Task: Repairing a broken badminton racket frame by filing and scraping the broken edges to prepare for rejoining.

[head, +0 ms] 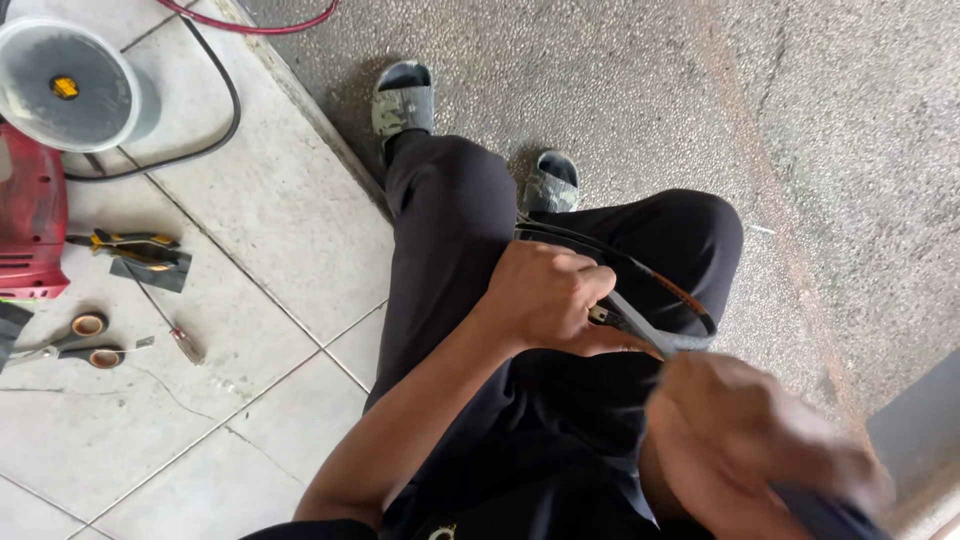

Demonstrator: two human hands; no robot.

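I sit with my legs in dark trousers stretched out over the floor. My left hand (pixel 548 298) is closed around a thin black cable (pixel 660 280) that loops over my right thigh. A grey strip of tape (pixel 655 338) runs from the cable at my left hand's fingers toward my right hand (pixel 745 445). My right hand is blurred, close to the camera, and grips the near end of that strip and something dark. What the dark thing is cannot be made out.
On the white tiles to the left lie pliers with yellow handles (pixel 135 247), a screwdriver (pixel 170 325), scissors (pixel 70 340), a red machine (pixel 30 215), a clear round tub (pixel 65 85) and a black hose (pixel 215 130). Rough concrete lies ahead.
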